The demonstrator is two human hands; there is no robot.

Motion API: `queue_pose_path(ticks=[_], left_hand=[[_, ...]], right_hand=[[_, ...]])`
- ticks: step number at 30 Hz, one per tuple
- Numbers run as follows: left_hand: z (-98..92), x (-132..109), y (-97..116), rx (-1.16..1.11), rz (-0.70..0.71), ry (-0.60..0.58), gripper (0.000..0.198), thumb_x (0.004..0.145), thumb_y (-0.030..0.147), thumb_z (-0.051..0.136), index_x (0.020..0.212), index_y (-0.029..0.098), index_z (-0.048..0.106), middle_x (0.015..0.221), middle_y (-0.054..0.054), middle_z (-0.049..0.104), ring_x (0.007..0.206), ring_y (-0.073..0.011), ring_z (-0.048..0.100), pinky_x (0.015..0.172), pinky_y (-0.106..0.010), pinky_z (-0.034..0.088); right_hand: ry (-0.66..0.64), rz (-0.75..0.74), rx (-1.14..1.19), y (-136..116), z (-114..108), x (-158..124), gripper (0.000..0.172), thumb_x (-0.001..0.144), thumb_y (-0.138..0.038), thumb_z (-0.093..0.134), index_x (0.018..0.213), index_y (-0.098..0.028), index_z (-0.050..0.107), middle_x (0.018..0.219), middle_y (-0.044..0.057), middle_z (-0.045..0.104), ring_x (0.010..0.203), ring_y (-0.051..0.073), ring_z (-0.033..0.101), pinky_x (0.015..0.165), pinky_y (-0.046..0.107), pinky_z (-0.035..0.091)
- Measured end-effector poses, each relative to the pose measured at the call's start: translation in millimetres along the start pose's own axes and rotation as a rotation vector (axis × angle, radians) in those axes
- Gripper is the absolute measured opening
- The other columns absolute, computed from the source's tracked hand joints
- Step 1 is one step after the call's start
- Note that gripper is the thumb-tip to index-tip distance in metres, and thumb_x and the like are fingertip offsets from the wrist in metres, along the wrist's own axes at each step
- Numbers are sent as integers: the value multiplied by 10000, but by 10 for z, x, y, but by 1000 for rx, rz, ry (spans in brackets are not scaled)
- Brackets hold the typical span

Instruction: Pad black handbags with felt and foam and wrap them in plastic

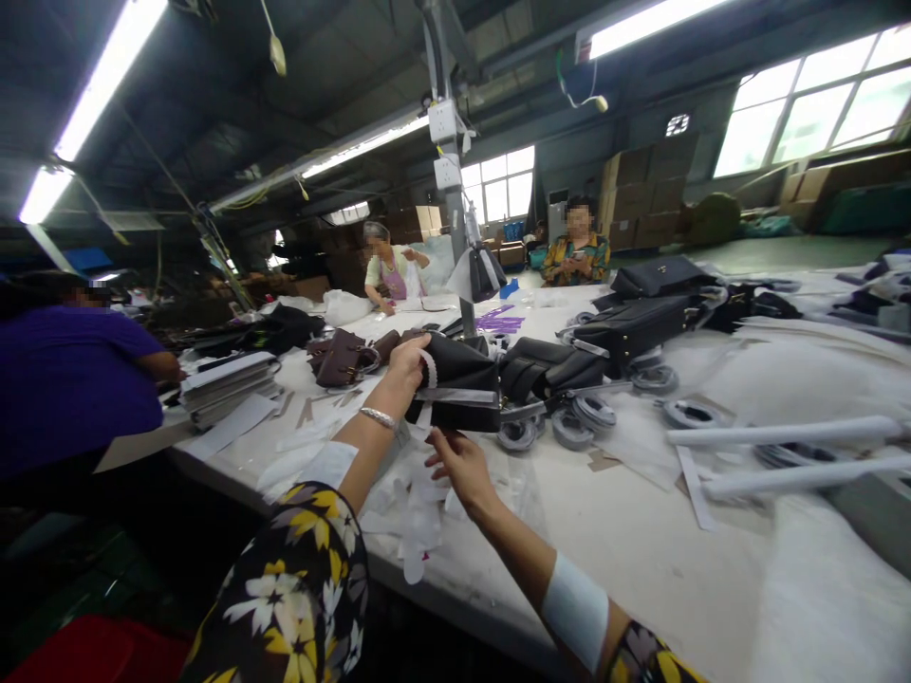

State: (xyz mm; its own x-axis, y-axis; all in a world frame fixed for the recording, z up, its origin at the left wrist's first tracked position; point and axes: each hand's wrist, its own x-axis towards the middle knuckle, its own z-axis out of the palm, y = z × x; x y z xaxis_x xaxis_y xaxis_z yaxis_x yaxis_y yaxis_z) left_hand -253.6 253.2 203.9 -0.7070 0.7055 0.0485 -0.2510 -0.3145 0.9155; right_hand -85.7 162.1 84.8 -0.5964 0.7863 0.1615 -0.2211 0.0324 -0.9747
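My left hand [409, 365] is closed on the upper left side of a black handbag [459, 360], which hangs just over the table. A pale strip with a scalloped edge [429, 368] shows beside my left fingers, and a flat grey-white strip [462, 395] crosses the bag's front. Just below the bag's lower edge is my right hand [462, 470], fingers loosely bent and apart, with nothing visible in them. Another black bag [551, 365] lies directly right of the handbag. Under my hands are scattered white paper scraps [417, 517].
Coiled grey straps [573, 427] lie on the white table [626, 541], with more black bags [641, 318] behind. White rolls [783, 432] are at right. Dark brown bags [342, 359] and stacked boards [232, 384] sit left. A pole [459, 247] rises ahead. Other people are around the table.
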Motion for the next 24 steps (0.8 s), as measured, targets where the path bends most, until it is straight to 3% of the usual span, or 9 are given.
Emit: queue_pose_path(ticks=[2,5,9,13,15,17,19,20,24], left_hand=[[66,-79,-37,30,-23,31,339,931,351,616,1207,157,585,1184,-91,622,985,-209,641,824,-406,571],[139,-163,-42,56,-29,66,322,932,345,617,1190,154,592,1156,-85,630,956,-198,645,800,-389,576],[232,-191,72,51,4,77,320,931,345,618,1186,153,594,1157,-84,630,959,-199,645,803,-390,575],[335,-209,240,40,55,67,294,932,335,618,1157,148,601,1112,-74,639,909,-181,648,763,-360,578],[377,-244,299,36,78,54,281,933,334,617,1141,145,605,1086,-68,642,881,-171,647,742,-345,577],[414,-303,319,33,96,41,271,933,331,618,1127,143,607,1066,-63,643,861,-165,645,727,-335,575],[448,-382,292,32,108,31,261,933,329,617,1114,142,609,1050,-59,643,846,-159,642,715,-327,573],[464,-427,263,34,112,29,255,933,328,618,1106,141,611,1042,-57,643,838,-156,640,709,-323,571],[508,-599,118,55,121,26,224,928,314,625,1065,136,618,993,-42,644,794,-142,632,676,-298,562]], right_hand=[[-17,59,82,-65,107,117,532,896,-601,526,959,-96,682,919,140,734,607,144,667,507,242,548],[-24,130,135,25,150,120,412,847,-506,619,890,-102,690,857,116,744,544,101,625,507,206,525],[-84,262,67,360,49,-95,223,757,-319,684,652,-122,667,662,82,719,405,100,543,398,209,440],[-184,302,-50,551,-109,-297,270,669,-214,741,455,-144,592,402,42,577,302,130,465,336,234,355],[-166,238,-64,458,-177,-367,248,741,-289,725,559,-138,651,475,36,623,350,121,497,380,225,384],[-108,132,-5,223,-205,-408,265,835,-408,664,832,-148,719,730,48,723,478,110,576,481,220,461],[-65,31,155,-98,-175,-401,407,861,-514,630,1096,-185,676,1029,70,720,638,117,643,590,236,524],[-67,0,254,-262,-141,-373,471,845,-558,639,1135,-188,653,1110,84,692,698,130,660,612,247,539],[6,25,368,-666,0,-164,505,774,-638,677,837,-140,621,915,77,679,676,137,652,594,239,532]])
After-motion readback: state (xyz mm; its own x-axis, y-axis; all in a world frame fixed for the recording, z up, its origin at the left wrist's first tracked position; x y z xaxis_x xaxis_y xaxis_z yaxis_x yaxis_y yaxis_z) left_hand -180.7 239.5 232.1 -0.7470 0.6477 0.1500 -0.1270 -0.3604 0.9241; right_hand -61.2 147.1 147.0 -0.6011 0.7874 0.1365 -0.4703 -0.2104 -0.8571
